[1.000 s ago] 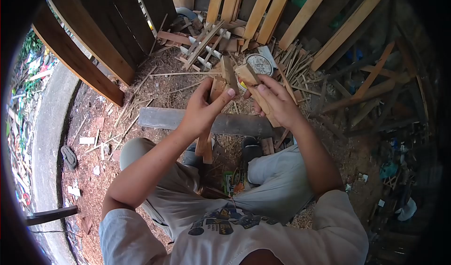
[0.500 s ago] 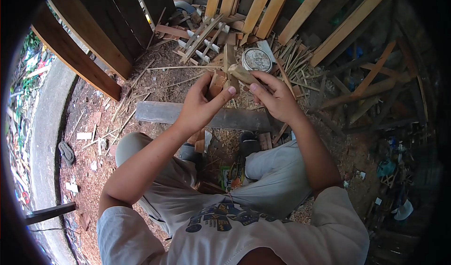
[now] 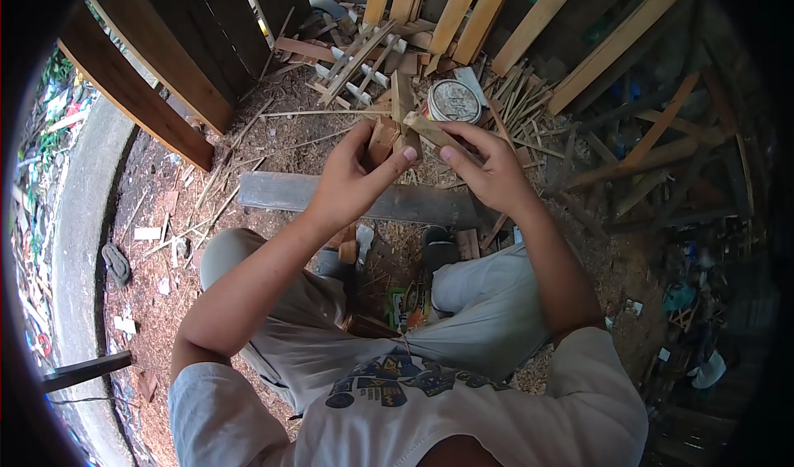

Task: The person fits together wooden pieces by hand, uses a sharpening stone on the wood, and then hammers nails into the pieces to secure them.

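My left hand (image 3: 364, 165) is wrapped round a reddish-brown wood block (image 3: 382, 139), with its thumb pressed towards an upright piece of pale wood (image 3: 403, 96). Between the fingers and thumb of my right hand (image 3: 488, 165) is a short wooden stick (image 3: 427, 128), its far end touching or nearly touching the upright piece. How the pieces join is hidden by the fingers. Below both hands a dark grey plank (image 3: 356, 199) lies across the ground in front of my knees.
A round whitish tub (image 3: 453, 102) stands beyond my right hand, beside a heap of thin sticks (image 3: 523, 107). Scrap wood (image 3: 361, 63) is piled ahead. Tall boards (image 3: 161, 74) rise at the left, and a grey shoe sole (image 3: 117, 263) lies near the concrete edge (image 3: 87, 194).
The stick in my right hand has tilted slightly, and that hand has shifted a little. My left hand keeps its hold almost unmoved.
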